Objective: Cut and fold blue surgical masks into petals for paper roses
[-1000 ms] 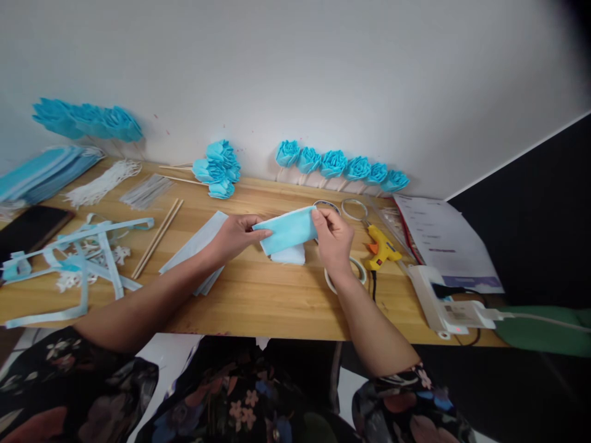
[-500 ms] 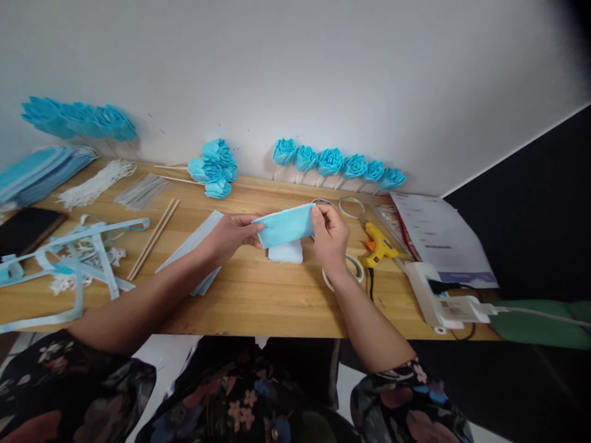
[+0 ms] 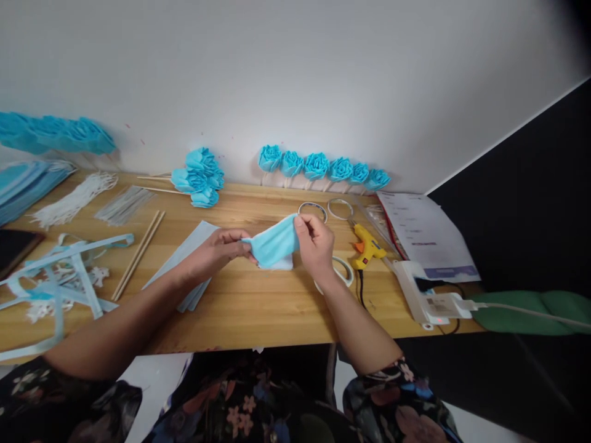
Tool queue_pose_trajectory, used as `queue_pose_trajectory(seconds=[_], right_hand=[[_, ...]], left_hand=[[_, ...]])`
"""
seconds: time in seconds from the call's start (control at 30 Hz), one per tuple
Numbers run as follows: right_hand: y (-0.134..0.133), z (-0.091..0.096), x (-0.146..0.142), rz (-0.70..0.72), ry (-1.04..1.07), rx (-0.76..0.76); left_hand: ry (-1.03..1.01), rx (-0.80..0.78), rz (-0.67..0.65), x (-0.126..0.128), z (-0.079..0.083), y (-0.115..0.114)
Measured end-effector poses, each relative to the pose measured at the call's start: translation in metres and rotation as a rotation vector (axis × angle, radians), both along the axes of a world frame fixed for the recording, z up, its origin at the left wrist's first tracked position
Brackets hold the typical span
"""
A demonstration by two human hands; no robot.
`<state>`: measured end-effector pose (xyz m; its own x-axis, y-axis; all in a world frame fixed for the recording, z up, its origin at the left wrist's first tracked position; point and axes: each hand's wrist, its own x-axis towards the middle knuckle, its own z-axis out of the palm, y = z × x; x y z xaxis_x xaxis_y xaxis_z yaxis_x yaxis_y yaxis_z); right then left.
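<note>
A light blue piece of mask cloth (image 3: 273, 243) is stretched between both my hands above the wooden table (image 3: 258, 307). My left hand (image 3: 220, 248) pinches its left end with closed fingers. My right hand (image 3: 314, 243) grips its right end, fingers curled. The cloth sags and bunches in the middle. A paler blue-white piece (image 3: 284, 264) lies on the table just beneath it. A stack of flat blue sheets (image 3: 187, 258) lies under my left wrist.
Finished blue cloth roses (image 3: 318, 167) line the wall, with a cluster (image 3: 197, 178) further left. A yellow glue gun (image 3: 367, 247), tape rings (image 3: 313, 209), power strip (image 3: 422, 295), papers (image 3: 418, 231), wooden sticks (image 3: 138, 252), blue strips (image 3: 60, 271) and white ear loops (image 3: 71, 200) lie around.
My hands have drawn closer together, so the flat cloth now sags and bunches. The view has shifted slightly right.
</note>
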<state>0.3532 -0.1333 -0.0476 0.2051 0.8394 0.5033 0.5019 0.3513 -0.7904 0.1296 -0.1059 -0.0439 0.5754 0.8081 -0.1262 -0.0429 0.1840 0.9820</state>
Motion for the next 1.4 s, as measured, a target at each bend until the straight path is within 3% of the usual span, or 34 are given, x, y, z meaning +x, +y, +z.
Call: queue_pose_trajectory(seconds=[0.2, 0.4, 0.5, 0.67, 0.87, 1.13, 1.23, 1.4], right_hand=[[-0.014, 0.007, -0.005, 0.108, -0.175, 0.049], [-0.018, 0.005, -0.009, 0.268, -0.254, 0.341], [-0.018, 0.003, -0.011, 0.270, -0.240, 0.369], [-0.018, -0.003, -0.007, 0.165, -0.233, 0.303], [-0.016, -0.011, -0.005, 0.043, -0.276, 0.330], [-0.015, -0.011, -0.007, 0.051, -0.320, 0.372], [-0.014, -0.009, -0.006, 0.065, -0.354, 0.381], [-0.012, -0.007, -0.009, 0.148, -0.418, 0.428]], left_hand=[[-0.011, 0.052, -0.291, -0.013, 0.008, 0.001], [-0.033, 0.151, -0.565, -0.022, 0.005, 0.012], [-0.047, 0.204, -0.624, -0.023, 0.006, 0.016], [-0.018, 0.161, -0.565, -0.026, 0.008, 0.021], [0.022, 0.141, -0.463, -0.034, 0.006, 0.029], [0.086, 0.172, -0.443, -0.037, 0.003, 0.033], [0.131, 0.257, -0.422, -0.041, 0.002, 0.035], [-0.009, 0.457, -0.227, -0.038, 0.008, 0.031]])
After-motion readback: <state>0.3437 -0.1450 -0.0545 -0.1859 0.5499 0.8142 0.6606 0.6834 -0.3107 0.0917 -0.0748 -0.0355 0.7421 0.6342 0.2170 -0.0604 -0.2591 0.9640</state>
